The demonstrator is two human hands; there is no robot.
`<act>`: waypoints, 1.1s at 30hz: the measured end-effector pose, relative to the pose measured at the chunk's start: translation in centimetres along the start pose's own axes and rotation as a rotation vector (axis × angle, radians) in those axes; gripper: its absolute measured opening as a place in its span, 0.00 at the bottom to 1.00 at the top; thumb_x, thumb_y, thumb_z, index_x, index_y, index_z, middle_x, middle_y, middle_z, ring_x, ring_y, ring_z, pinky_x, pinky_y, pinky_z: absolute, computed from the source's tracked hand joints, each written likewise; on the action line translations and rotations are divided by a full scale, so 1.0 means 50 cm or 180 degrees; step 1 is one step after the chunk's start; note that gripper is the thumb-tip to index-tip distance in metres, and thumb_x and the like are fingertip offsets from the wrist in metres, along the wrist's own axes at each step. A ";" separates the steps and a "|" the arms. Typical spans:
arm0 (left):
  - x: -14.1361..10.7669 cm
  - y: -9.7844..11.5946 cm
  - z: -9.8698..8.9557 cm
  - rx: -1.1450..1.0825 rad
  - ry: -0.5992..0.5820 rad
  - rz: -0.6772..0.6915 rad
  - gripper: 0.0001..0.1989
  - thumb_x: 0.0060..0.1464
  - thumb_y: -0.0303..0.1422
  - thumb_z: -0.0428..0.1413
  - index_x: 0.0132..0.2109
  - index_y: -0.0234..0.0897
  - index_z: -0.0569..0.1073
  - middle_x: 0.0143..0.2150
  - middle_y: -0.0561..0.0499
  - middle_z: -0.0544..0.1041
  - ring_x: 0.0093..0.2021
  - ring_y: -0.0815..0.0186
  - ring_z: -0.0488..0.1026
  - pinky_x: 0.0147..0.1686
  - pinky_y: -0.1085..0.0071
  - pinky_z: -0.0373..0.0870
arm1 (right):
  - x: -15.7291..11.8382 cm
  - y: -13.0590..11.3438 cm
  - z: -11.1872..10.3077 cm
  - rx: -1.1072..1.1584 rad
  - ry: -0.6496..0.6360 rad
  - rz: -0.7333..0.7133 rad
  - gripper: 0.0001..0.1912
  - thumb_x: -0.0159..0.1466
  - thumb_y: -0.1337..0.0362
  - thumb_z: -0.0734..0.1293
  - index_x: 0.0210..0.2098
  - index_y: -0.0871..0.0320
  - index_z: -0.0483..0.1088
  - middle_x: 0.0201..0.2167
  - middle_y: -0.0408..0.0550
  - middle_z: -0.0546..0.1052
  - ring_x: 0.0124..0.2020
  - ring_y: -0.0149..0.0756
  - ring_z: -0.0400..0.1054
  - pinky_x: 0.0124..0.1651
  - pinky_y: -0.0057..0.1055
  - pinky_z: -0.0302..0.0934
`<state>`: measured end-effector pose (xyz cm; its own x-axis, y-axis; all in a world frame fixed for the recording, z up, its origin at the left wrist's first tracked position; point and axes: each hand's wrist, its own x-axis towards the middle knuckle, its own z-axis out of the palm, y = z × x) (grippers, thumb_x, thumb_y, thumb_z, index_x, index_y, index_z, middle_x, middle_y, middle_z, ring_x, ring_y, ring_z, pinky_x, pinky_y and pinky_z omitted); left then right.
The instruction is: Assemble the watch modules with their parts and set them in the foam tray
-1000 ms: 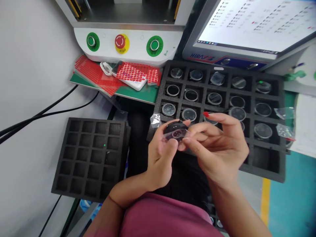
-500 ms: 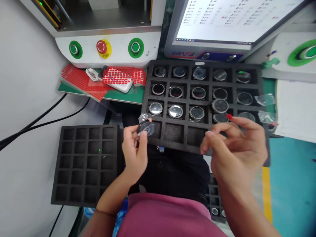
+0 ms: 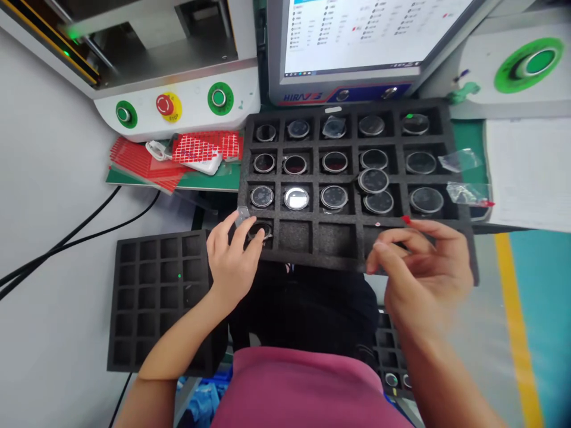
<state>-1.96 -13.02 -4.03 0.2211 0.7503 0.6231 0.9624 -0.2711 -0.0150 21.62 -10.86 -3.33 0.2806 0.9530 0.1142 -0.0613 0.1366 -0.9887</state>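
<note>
Black foam in our tray likely keeps the round device from sliding, near left; our left hand spreads over it, whether gripping we cannot tell; our right hand curls closed.

At one o'clock we see a lit monitor, and at eleven a red stop button between two green buttons. Near ten we have red sheets, a white cable and a white box; white paper lies at three, and a yellow stripe marks the floor at four.
</note>
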 end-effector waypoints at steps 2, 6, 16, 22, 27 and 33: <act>0.003 -0.002 -0.004 0.0056 -0.0105 0.0117 0.04 0.62 0.26 0.61 0.40 0.38 0.81 0.48 0.46 0.85 0.58 0.52 0.76 0.56 0.59 0.64 | 0.002 0.001 -0.003 0.0006 -0.0018 0.0040 0.20 0.57 0.67 0.77 0.44 0.52 0.67 0.26 0.36 0.76 0.17 0.28 0.64 0.18 0.25 0.59; 0.002 -0.014 -0.017 0.0011 -0.0409 0.0294 0.05 0.62 0.27 0.61 0.45 0.39 0.81 0.55 0.45 0.83 0.61 0.51 0.75 0.60 0.57 0.65 | 0.005 -0.005 -0.007 -0.0020 -0.0031 0.0045 0.19 0.58 0.66 0.77 0.44 0.52 0.68 0.26 0.37 0.76 0.17 0.28 0.64 0.19 0.26 0.59; -0.037 -0.043 -0.017 -0.0194 -0.0592 0.0444 0.19 0.62 0.31 0.62 0.60 0.42 0.76 0.57 0.40 0.81 0.60 0.48 0.77 0.59 0.54 0.69 | 0.083 -0.005 -0.131 -0.1172 0.0755 -0.0665 0.17 0.59 0.62 0.76 0.43 0.49 0.67 0.28 0.40 0.76 0.26 0.36 0.71 0.30 0.34 0.68; -0.018 -0.019 -0.025 -0.0389 -0.0191 0.0550 0.17 0.57 0.26 0.63 0.55 0.34 0.78 0.51 0.38 0.84 0.53 0.50 0.79 0.53 0.59 0.72 | 0.185 0.003 -0.219 -0.1753 0.0819 -0.0519 0.22 0.53 0.65 0.77 0.45 0.50 0.68 0.38 0.49 0.78 0.43 0.46 0.75 0.54 0.48 0.69; -0.002 -0.003 -0.032 -0.0486 -0.0139 0.0500 0.12 0.58 0.24 0.62 0.49 0.33 0.79 0.48 0.38 0.84 0.51 0.51 0.81 0.51 0.60 0.74 | 0.236 -0.002 -0.206 -0.1890 0.0648 -0.0401 0.20 0.55 0.64 0.75 0.45 0.50 0.68 0.37 0.50 0.80 0.43 0.46 0.76 0.56 0.49 0.69; -0.002 0.001 -0.042 -0.0525 -0.0198 0.0174 0.12 0.58 0.22 0.60 0.49 0.36 0.78 0.49 0.40 0.84 0.53 0.52 0.81 0.53 0.58 0.76 | 0.221 0.016 -0.111 -0.2035 -0.0322 -0.0604 0.28 0.55 0.59 0.76 0.53 0.53 0.66 0.45 0.52 0.81 0.48 0.53 0.78 0.54 0.54 0.71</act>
<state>-2.25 -14.39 -2.48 0.2867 0.7662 0.5751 0.9109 -0.4040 0.0841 30.01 -1.73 -3.41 0.1374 0.9532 0.2693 0.5680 0.1468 -0.8098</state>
